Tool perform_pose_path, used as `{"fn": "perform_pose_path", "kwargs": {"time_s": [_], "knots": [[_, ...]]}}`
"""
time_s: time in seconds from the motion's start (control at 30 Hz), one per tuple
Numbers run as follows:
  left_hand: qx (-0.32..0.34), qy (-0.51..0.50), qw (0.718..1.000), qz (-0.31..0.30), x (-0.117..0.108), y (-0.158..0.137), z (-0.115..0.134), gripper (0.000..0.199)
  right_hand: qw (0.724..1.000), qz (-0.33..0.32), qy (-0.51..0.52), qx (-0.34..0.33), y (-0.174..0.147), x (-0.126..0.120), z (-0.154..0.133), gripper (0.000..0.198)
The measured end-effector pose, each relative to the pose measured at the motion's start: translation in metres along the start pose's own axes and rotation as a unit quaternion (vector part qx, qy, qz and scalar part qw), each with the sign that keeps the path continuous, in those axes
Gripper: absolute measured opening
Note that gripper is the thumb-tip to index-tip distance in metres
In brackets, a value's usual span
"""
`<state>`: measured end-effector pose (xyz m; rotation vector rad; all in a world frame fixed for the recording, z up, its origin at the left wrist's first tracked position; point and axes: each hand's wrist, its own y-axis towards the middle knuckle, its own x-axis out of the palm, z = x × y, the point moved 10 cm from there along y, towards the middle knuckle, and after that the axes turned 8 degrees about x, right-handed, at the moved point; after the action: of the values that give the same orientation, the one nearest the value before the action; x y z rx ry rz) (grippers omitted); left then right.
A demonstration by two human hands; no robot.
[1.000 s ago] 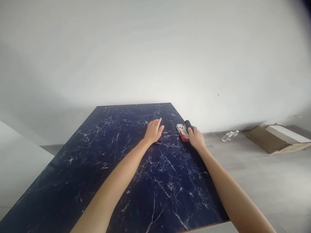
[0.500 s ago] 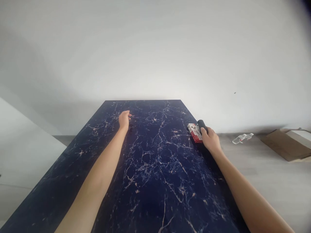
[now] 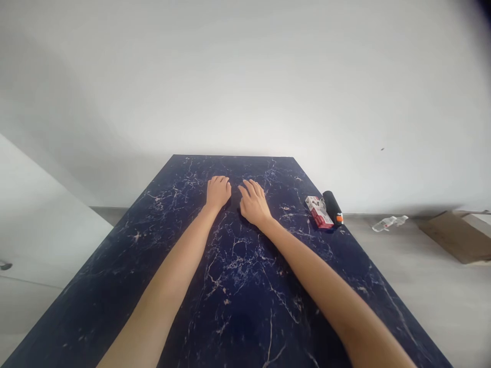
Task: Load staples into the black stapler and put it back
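My left hand (image 3: 218, 192) rests palm down near the middle of the dark blue marbled tabletop (image 3: 238, 260), holding nothing, its fingers pointing forward. Just to its right, my right hand (image 3: 253, 202) is also palm down, with fingers spread and nothing in it. A small gap separates the two hands. Off to the right, by the table's edge, lies a black cylinder (image 3: 330, 204) with an orange patch at its near end. It sits right beside a red-and-white box (image 3: 319, 212). Both are apart from my hands.
A pale wall (image 3: 230, 76) stands behind the table's far edge. On the floor at the right are a clear plastic bottle (image 3: 384, 224), lying on its side, and a brown cardboard box (image 3: 447, 235). A white panel (image 3: 34, 220) is at the left.
My right hand has let go of the black cylinder and moved left to the middle of the table. My left hand has shifted slightly right and turned palm down. The view has shifted slightly.
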<state>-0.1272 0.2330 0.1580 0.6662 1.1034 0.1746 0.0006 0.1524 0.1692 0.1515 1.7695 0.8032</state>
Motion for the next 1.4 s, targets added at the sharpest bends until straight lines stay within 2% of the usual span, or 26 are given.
{"fn": "perform_pose_path", "kwargs": {"time_s": [0.1,0.17,0.33,0.5,0.77,0.97,1.4], "knots": [[0.025,0.023,0.999,-0.012,0.0,0.001,0.006,0.043,0.995,-0.034,0.007,0.098,0.037,0.034,0.006,0.055],[0.041,0.03,0.998,-0.029,0.005,0.004,0.008,0.045,0.989,-0.062,0.02,0.136,0.049,0.049,0.012,0.055],[0.07,0.017,0.991,-0.11,0.028,0.006,0.006,0.042,0.984,-0.14,0.057,0.098,0.05,0.069,0.009,0.037],[0.067,0.009,0.986,-0.153,0.039,0.005,-0.001,0.037,0.981,-0.151,0.073,0.098,0.046,0.071,0.011,0.034],[0.066,-0.003,0.986,-0.154,0.027,0.002,0.011,0.029,0.98,-0.144,0.087,0.109,0.045,0.068,0.011,0.032],[0.039,-0.002,0.982,-0.184,0.03,-0.002,0.008,0.033,0.979,-0.118,0.08,0.146,0.045,0.061,0.021,0.026],[0.023,0.008,0.983,-0.182,0.031,-0.002,0.005,0.03,0.974,-0.163,0.091,0.126,0.042,0.067,0.016,0.022]]}}
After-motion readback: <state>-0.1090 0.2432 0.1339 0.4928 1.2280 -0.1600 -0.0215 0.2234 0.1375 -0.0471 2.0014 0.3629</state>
